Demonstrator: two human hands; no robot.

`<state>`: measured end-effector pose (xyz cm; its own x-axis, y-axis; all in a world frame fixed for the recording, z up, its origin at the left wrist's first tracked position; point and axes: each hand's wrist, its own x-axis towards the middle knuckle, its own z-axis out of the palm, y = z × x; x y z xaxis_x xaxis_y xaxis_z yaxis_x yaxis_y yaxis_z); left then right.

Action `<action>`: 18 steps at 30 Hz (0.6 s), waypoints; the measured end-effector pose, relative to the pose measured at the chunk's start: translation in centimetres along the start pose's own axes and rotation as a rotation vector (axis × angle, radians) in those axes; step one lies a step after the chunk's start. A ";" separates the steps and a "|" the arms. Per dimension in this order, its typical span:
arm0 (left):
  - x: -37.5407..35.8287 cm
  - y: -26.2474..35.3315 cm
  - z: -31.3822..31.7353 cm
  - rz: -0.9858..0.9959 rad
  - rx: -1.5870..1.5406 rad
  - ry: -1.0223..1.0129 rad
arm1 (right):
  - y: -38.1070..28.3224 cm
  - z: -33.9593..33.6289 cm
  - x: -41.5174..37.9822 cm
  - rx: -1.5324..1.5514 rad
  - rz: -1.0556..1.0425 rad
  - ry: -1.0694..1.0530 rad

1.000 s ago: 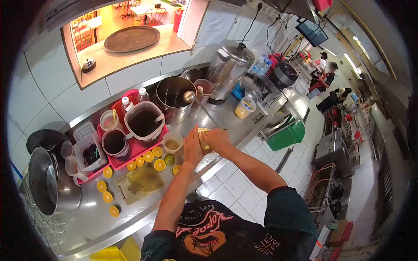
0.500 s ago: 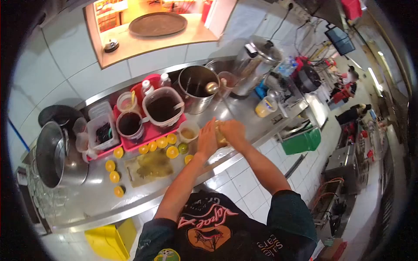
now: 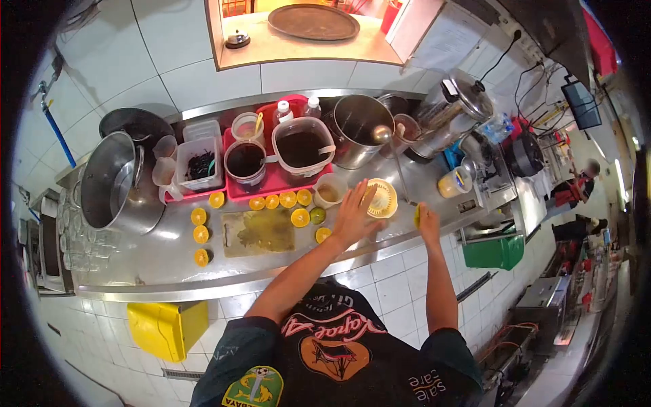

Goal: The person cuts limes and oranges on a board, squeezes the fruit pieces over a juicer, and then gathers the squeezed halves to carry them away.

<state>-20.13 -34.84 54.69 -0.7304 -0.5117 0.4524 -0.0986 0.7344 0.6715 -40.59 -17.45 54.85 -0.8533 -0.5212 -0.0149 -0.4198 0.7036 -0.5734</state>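
Observation:
A round pale citrus juicer (image 3: 382, 199) stands on the steel counter. My left hand (image 3: 354, 218) lies against its left side, fingers spread. To the right, my right hand (image 3: 428, 225) is closed around a greenish citrus half (image 3: 417, 216), clear of the juicer. Left of my left hand are a plastic cup (image 3: 330, 190) with some liquid, a green citrus (image 3: 317, 216) and a cut orange half (image 3: 300, 217). Another orange half (image 3: 323, 235) lies near my left wrist. A wet cutting board (image 3: 259, 231) rests farther left, with several orange halves around it.
Behind the board, a red tray (image 3: 234, 192) holds containers of dark liquid. A steel pot with a ladle (image 3: 352, 152) and a tall steel dispenser (image 3: 441, 125) stand at the back. A large pot (image 3: 115, 183) is at left. Two people (image 3: 573, 190) are far right.
My right hand has left the juicer and moved right with the citrus half. The juicer's ribbed top now shows. My left hand has opened beside it. The view has turned.

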 end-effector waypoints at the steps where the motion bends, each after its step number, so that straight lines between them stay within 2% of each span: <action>1: -1.3 -0.4 -0.5 0.032 -0.053 0.019 | 2.0 0.9 -0.3 -0.012 0.014 -0.007; 3: -3.9 -0.7 -2.1 0.043 -0.080 0.081 | 6.0 2.8 0.1 -0.008 0.039 -0.004; 5: -7.5 -2.3 -2.7 0.018 -0.010 0.129 | 9.4 4.5 0.0 -0.157 0.098 0.060; 9: -12.3 -5.7 -3.4 -0.107 0.017 0.035 | 7.1 3.5 -0.2 -0.271 0.239 0.121; 11: -13.1 -5.9 -3.8 -0.255 0.117 -0.107 | 2.2 2.1 -1.1 -0.211 -0.023 0.253; 13: -13.0 -5.7 -3.4 -0.272 0.220 -0.129 | -2.8 0.9 -1.3 0.104 -0.125 0.047; 15: -12.7 -5.6 -2.7 -0.280 0.322 -0.154 | -4.7 2.4 -0.5 0.139 -0.506 0.035; 16: -12.4 -5.7 -2.2 -0.307 0.366 -0.223 | -5.7 3.0 -0.4 0.143 -0.505 0.037; 18: -11.8 -5.9 -1.2 -0.333 0.413 -0.290 | -7.9 3.7 -0.5 -0.013 -0.675 -0.076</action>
<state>-10.10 -33.65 46.04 -0.7636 -0.6445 0.0397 -0.5659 0.6975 0.4397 -35.66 -24.53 56.34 -0.3790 -0.8803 0.2854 -0.8570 0.2175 -0.4671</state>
